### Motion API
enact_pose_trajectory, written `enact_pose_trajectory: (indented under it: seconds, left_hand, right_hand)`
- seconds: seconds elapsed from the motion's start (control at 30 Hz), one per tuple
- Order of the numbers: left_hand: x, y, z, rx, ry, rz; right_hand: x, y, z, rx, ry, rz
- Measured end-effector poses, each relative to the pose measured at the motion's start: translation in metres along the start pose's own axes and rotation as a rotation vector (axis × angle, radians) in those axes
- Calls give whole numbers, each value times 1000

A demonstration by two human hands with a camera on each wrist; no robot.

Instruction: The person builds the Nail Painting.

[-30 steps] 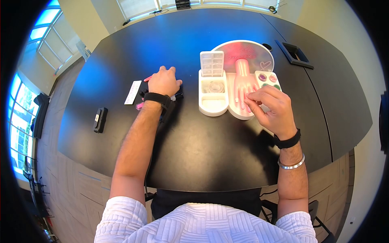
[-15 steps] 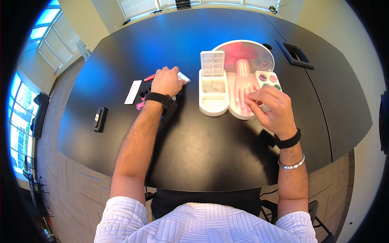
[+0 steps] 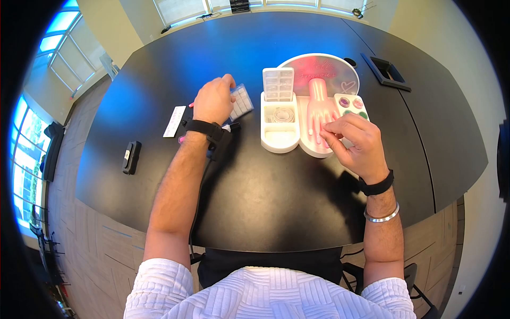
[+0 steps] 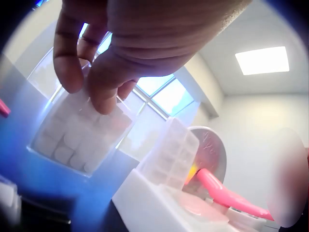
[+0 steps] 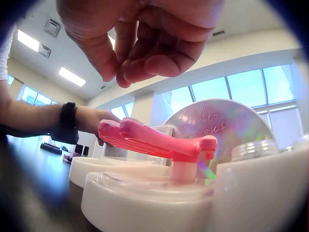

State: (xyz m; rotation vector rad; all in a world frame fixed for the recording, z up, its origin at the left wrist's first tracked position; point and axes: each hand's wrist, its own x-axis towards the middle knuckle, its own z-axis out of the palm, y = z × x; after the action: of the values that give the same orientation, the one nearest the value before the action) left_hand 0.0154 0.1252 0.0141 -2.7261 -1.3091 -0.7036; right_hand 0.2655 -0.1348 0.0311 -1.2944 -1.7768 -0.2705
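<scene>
A clear flat case (image 3: 242,102) packed with white rounded pieces is pinched in my left hand (image 3: 214,101), tilted up over the left part of the table. In the left wrist view, thumb and fingers hold the case (image 4: 77,133) by its upper edge. My right hand (image 3: 355,139) hovers over the fingers of a pink mannequin hand (image 3: 317,103), its fingers curled and their tips together. Nothing shows between those fingertips in the right wrist view. The mannequin hand (image 5: 157,140) stands on a white base before a round-topped mirror (image 3: 334,74) with lettering.
Beside the mannequin hand is a white organizer (image 3: 280,141) with a coiled cord and an upright compartment lid (image 3: 278,84). Small colored pots (image 3: 345,101) sit on the right. A white strip (image 3: 174,122), small bottles (image 3: 235,126) and a black case (image 3: 132,157) lie left.
My left hand has picked up the clear case from among the small items and raised it, tilting it into view. My right hand has stayed in place over the mannequin hand.
</scene>
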Motion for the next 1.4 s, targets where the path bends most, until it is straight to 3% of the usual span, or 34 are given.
enact_pose_trajectory:
  seconds: [0.1,0.17,0.3,0.5,0.77,0.93,1.13,1.3,1.4]
  left_hand:
    - [1,10,-23,-64,73,88]
    - [-2,25,-42,-252,180,127]
    - [-6,45,-50,-532,224,262]
    - [-9,55,-18,-507,152,318]
    - [-10,55,0,-422,204,347]
    - [-14,55,13,-213,235,477]
    - [-19,60,3,-269,135,351]
    - [-12,38,-38,-264,209,351]
    - [-9,6,-66,-264,265,232]
  right_hand:
    - [0,0,0,-7,-1,-5]
    - [0,-1,-1,-17,-5,-4]
    - [3,-5,-2,-24,-7,-12]
    - [3,-7,-4,-19,-11,-12]
    - [2,-4,-4,17,8,1]
    - [2,-6,-4,-6,-13,10]
    - [3,-6,-3,-42,2,3]
    - [0,-1,-2,-47,3,3]
    - [0,0,-3,-35,4,12]
